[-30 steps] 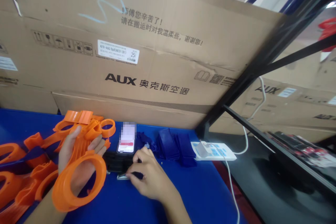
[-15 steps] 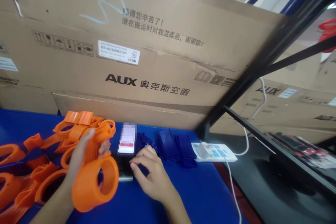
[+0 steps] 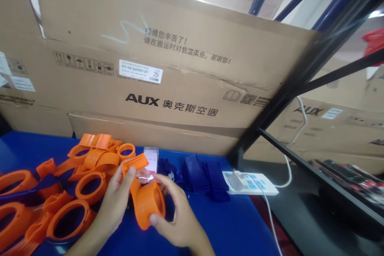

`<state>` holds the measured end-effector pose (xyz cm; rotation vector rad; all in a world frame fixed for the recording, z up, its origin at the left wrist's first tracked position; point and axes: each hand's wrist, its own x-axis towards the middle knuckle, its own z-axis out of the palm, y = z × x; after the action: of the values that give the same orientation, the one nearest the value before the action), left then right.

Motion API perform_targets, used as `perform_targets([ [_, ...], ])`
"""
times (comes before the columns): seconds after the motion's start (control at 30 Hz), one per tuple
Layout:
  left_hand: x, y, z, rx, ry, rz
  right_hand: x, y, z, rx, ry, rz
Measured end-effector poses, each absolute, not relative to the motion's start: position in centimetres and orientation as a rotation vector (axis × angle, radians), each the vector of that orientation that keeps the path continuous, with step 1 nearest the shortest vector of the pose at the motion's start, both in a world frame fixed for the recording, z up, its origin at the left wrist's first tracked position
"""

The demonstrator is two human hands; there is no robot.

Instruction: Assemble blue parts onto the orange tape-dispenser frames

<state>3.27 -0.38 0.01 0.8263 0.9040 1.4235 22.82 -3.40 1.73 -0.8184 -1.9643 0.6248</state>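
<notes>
An orange plastic ring part [image 3: 147,202] with a flat handle is held above the blue table [image 3: 228,224] by both hands. My left hand [image 3: 115,202] grips its handle from the left, thumb near the upper tab. My right hand [image 3: 174,212] cups the ring from the right, thumb on its lower rim. A pile of several similar orange ring parts [image 3: 60,192] lies to the left of my hands. A phone [image 3: 151,162] leans just behind the held part, partly hidden by it.
Large AUX cardboard boxes [image 3: 168,72] stand along the table's far edge. Dark blue flat pieces [image 3: 201,174] lie to the right of the phone. A white power strip [image 3: 255,182] with a cable sits at the table's right edge beside a black frame post [image 3: 288,92].
My left hand brought the orange ring part from the left to the middle and turned it. My right hand left the black item on the table and took hold of the ring.
</notes>
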Motion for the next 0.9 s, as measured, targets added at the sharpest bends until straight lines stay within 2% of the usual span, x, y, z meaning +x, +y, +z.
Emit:
perform_targets([
  [0.23, 5.1, -2.4, 0.7, 1.035, 0.723, 1.177, 22.7, -2.8, 0.7, -0.954, -1.785, 0.187],
  [0.43, 4.8, -3.9, 3.8, 0.888, 0.832, 1.176, 23.4, -3.3, 0.7, -0.827, -1.933, 0.173],
  [0.53, 0.3, -2.4, 5.5, 0.704, 0.868, 1.359, 23.8, -3.5, 1.0, -0.876, -1.809, 0.166],
  [0.7, -11.3, 3.2, 6.7, 0.647, 1.014, 1.670, 24.0, -3.3, 1.7, -0.937, -1.670, 0.106],
  [0.9, -20.3, 8.2, 5.7, 0.613, 1.094, 1.724, 24.3, -3.0, 1.8, -0.930, -1.603, 0.085],
])
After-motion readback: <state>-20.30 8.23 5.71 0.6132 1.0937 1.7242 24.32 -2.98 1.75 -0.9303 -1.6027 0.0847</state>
